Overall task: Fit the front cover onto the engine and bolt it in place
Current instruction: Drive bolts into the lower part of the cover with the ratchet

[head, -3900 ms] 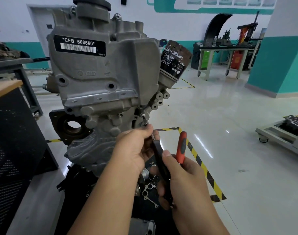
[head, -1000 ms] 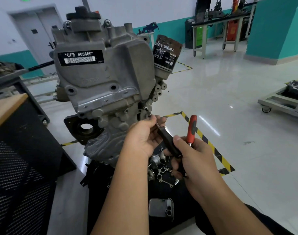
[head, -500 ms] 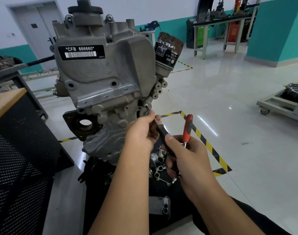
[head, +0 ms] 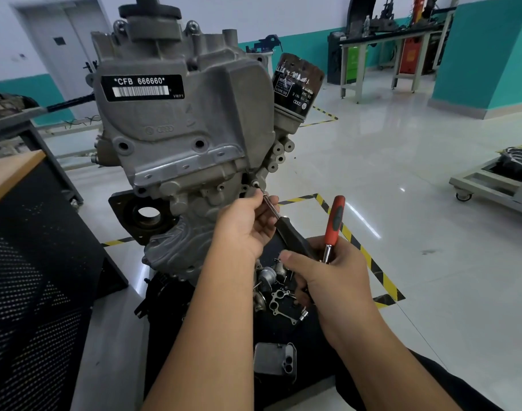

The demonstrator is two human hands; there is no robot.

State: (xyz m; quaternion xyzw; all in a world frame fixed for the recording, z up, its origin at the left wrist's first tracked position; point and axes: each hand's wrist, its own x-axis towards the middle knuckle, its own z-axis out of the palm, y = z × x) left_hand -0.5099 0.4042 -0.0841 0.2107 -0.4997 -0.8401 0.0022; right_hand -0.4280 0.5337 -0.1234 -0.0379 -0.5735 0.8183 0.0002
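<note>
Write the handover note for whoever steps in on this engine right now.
Left hand: pinching the driver shaft, steering its tip to the bolt at the front cover's lower right edge.
Right hand: gripping the black driver handle and a red-handled ratchet together.
Done: cover sits on the engine.
Left: tighten this bolt; other holes on the cover look empty.

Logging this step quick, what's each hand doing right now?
Left hand: pinches the metal shaft of the black-handled driver, near the bolt.
Right hand: grips the driver's black handle plus a red-handled ratchet.
</note>
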